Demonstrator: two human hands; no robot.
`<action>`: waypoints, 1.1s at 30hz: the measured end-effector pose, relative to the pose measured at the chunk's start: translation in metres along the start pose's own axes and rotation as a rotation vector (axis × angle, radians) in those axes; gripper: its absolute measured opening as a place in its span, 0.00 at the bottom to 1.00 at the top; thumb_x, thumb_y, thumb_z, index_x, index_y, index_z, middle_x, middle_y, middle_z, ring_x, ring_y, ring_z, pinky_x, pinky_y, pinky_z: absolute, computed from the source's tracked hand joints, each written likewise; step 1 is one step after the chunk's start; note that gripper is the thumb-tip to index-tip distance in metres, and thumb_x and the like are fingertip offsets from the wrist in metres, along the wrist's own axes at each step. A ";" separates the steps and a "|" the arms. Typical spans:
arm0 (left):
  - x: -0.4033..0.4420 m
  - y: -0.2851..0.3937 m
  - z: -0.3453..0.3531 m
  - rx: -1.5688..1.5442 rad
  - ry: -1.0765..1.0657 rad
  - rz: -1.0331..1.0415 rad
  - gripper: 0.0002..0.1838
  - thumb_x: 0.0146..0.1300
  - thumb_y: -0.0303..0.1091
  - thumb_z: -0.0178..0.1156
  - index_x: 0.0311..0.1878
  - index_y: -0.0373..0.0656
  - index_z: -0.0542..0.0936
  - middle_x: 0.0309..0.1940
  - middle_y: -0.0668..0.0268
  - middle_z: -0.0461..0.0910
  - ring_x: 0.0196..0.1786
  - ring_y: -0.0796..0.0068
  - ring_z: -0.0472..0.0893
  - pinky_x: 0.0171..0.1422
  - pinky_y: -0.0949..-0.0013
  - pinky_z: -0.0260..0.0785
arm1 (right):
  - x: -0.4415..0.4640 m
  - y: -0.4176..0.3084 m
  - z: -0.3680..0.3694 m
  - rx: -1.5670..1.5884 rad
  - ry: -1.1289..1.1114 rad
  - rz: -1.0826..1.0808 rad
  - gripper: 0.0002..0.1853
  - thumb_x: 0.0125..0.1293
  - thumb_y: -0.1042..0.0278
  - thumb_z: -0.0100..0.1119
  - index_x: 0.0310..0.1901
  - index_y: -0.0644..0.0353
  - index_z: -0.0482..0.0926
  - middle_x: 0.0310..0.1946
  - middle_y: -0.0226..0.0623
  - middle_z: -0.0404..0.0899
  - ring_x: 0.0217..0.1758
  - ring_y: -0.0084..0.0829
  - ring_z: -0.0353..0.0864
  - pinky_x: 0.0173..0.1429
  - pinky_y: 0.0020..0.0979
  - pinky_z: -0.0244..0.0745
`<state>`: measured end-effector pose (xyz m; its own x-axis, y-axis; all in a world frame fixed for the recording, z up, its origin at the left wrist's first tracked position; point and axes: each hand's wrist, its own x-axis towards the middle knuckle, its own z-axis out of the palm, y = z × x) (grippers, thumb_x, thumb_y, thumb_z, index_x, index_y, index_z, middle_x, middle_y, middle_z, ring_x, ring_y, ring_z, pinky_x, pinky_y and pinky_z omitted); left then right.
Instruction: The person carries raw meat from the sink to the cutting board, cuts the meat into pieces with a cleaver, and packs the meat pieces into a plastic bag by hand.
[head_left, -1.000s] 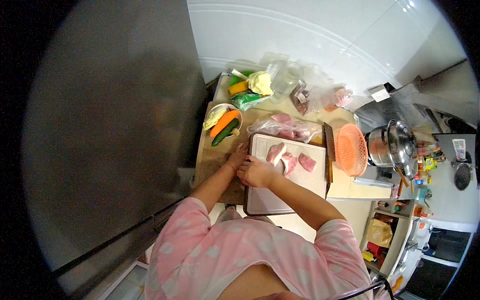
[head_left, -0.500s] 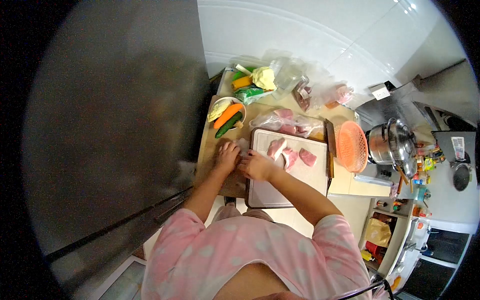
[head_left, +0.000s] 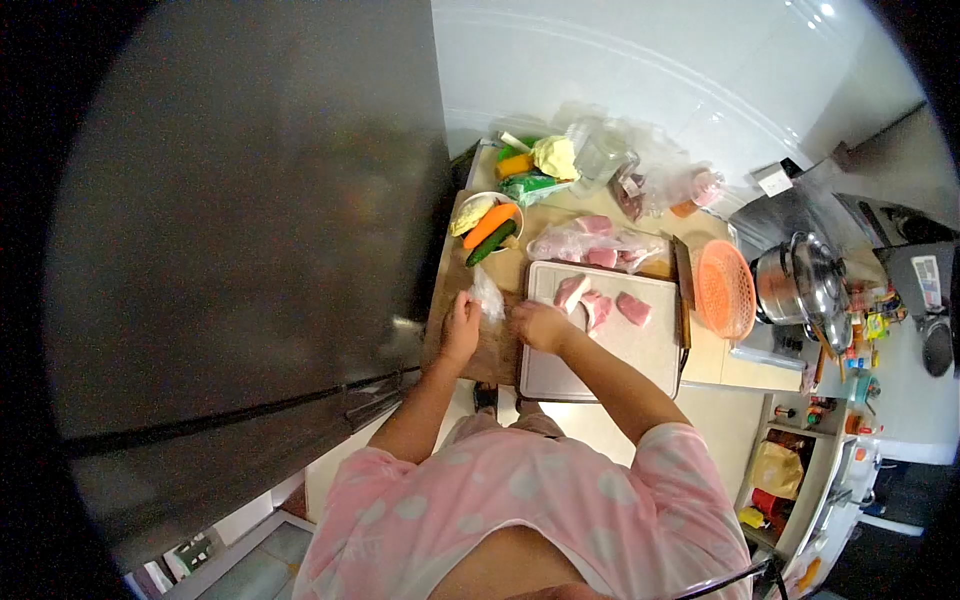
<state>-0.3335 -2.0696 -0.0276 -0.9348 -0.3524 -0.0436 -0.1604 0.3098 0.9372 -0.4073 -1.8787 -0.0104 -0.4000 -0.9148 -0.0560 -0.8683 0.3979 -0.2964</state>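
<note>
A crumpled clear plastic bag lies on the wooden board between my hands. My left hand is closed at the bag's left side, with its fingertips gripping the plastic. Over the left edge of the white cutting board is my right hand, fingers curled together; what they pinch, if anything, is hidden. Several pieces of raw meat rest on that cutting board. Behind it, more meat sits in a clear bag.
A bowl holds a carrot and a cucumber. A cleaver lies along the cutting board's right edge, beside an orange basket. A steel pot stands farther right. A dark, tall panel borders the left.
My hands have moved apart, uncovering more of the plastic bag between them. The whole view has shifted, so the counter appears farther right. The meat pieces stay put on the board.
</note>
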 end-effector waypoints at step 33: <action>-0.034 0.156 0.136 0.371 -0.679 0.810 0.13 0.51 0.39 0.69 0.41 0.52 0.82 0.65 0.60 0.65 0.69 0.54 0.61 0.74 0.54 0.44 | -0.232 -0.035 -0.122 1.807 1.205 0.565 0.14 0.73 0.52 0.42 0.42 0.52 0.72 0.37 0.31 0.81 0.36 0.21 0.74 0.35 0.26 0.66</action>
<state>-0.3702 -1.8893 0.0733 -0.7670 0.5923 0.2467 0.5953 0.5134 0.6181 -0.3196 -1.6719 0.1294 -0.9785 -0.0281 -0.2042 0.1819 -0.5833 -0.7916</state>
